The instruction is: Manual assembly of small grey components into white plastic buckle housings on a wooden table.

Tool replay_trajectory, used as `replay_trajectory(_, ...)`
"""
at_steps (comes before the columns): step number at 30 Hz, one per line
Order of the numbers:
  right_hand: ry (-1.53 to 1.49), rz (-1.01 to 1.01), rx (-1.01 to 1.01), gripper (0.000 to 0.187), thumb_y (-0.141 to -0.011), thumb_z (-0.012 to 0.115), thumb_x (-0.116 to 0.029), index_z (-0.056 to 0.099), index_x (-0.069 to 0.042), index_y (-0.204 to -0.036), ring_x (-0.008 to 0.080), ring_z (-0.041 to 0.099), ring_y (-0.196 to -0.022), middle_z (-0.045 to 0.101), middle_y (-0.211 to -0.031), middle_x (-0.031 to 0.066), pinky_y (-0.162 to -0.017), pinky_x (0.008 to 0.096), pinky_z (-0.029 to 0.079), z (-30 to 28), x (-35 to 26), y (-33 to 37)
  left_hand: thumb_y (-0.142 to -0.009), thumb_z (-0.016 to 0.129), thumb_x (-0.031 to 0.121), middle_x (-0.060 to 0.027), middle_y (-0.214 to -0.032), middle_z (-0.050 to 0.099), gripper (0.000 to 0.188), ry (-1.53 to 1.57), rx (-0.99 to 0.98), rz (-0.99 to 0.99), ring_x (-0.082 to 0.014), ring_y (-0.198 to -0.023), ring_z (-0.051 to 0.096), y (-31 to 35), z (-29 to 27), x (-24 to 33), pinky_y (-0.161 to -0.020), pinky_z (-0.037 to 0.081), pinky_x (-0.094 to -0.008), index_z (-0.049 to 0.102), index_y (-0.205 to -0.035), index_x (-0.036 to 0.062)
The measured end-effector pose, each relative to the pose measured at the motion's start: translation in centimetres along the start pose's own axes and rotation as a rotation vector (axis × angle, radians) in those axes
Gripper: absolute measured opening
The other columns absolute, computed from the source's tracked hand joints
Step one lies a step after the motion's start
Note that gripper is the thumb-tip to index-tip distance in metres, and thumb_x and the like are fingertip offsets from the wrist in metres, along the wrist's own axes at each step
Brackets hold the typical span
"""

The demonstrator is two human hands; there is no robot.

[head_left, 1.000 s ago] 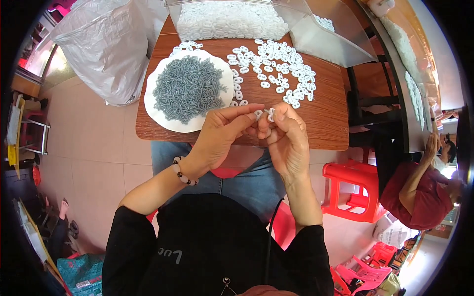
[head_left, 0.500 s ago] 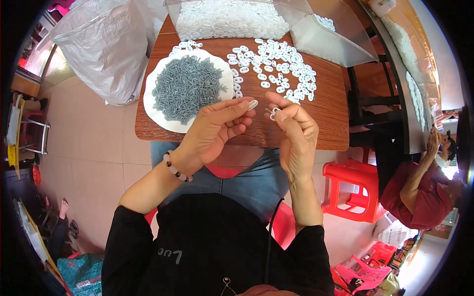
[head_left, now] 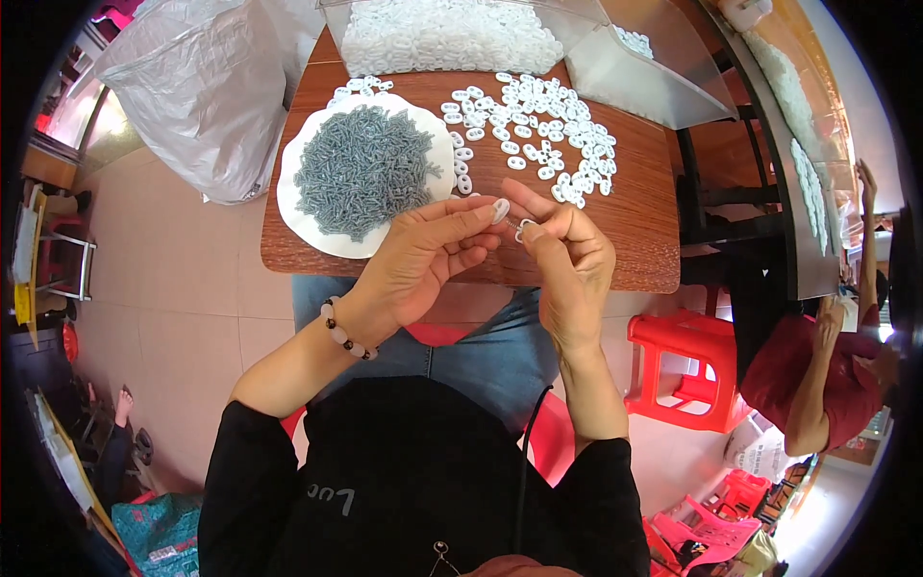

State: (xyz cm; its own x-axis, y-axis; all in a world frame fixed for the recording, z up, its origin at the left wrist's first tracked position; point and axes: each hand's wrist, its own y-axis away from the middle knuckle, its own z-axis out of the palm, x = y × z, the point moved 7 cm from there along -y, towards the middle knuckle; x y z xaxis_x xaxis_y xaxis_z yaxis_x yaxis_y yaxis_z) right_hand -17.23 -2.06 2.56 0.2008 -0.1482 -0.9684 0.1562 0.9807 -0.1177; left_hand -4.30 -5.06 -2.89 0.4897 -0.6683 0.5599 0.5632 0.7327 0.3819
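Observation:
My left hand (head_left: 423,255) and my right hand (head_left: 569,262) meet fingertip to fingertip over the near edge of a small wooden table (head_left: 635,250). The right hand pinches a small white plastic ring (head_left: 524,229) between thumb and forefinger. The left thumb and forefinger touch the same spot; a small piece between them is too tiny to make out. A white plate (head_left: 298,207) heaped with small grey screws (head_left: 363,171) lies just left of the hands. Several loose white rings (head_left: 538,130) are scattered on the table beyond them.
A clear bin of white rings (head_left: 452,34) stands at the table's far edge, with a clear scoop-like tray (head_left: 644,77) at its right. A grey plastic sack (head_left: 192,87) sits on the floor at left. Red stools (head_left: 687,370) and another seated person (head_left: 827,375) are at right.
Both hands have stayed together at the table's near edge. The fingers shifted slightly on the ring, and the left thumb now reaches across to the right fingertips.

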Motion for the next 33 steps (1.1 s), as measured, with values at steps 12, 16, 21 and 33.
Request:
replay_trajectory(12, 0.065, -0.007, 0.015, 0.013, -0.088, 0.058, -0.003, 0.054, -0.002, -0.076, 0.0180, 0.062, -0.096, 0.060, -0.115, 0.0275, -0.087, 0.0314, 0.049, -0.12, 0.34, 0.03, -0.090, 0.063, 0.012, -0.0061, -0.097, 0.067, 0.025, -0.063, -0.005, 0.062, -0.0102, -0.083, 0.063, 0.23, 0.11, 0.39, -0.072, 0.052, -0.0204, 0.063, -0.112, 0.0006)
replay_trajectory(16, 0.082, -0.022, 0.010, 0.013, -0.089, 0.058, -0.003, 0.054, -0.002, -0.076, 0.0170, 0.063, -0.094, 0.061, -0.115, 0.0274, -0.087, 0.0308, 0.049, -0.02, 0.37, -0.03, -0.090, 0.064, 0.012, -0.0055, -0.097, 0.067, 0.025, -0.083, -0.015, 0.077, -0.0098, -0.083, 0.063, 0.23, 0.12, 0.54, -0.073, 0.052, -0.0203, 0.063, -0.112, 0.0009)
replay_trajectory(21, 0.049, -0.034, 0.016, 0.012, -0.090, 0.057, -0.003, 0.055, -0.002, -0.078, 0.0170, 0.063, -0.094, 0.061, -0.115, 0.0264, -0.086, 0.0303, 0.049, 0.07, 0.33, 0.07, -0.090, 0.064, 0.012, -0.0049, -0.097, 0.067, 0.025, -0.086, -0.017, 0.091, -0.0097, -0.083, 0.063, 0.20, 0.12, 0.63, -0.073, 0.052, -0.0202, 0.063, -0.112, 0.0010)
replay_trajectory(33, 0.071, -0.032, 0.028, 0.011, -0.089, 0.057, -0.003, 0.055, -0.001, -0.079, 0.0143, 0.063, -0.089, 0.062, -0.115, 0.0255, -0.083, 0.0284, 0.049, 0.01, 0.60, 0.09, -0.089, 0.064, 0.012, -0.0044, -0.095, 0.068, 0.024, -0.115, -0.017, 0.130, -0.0089, -0.082, 0.063, 0.20, 0.07, 0.87, -0.073, 0.051, -0.0204, 0.064, -0.111, 0.0008)
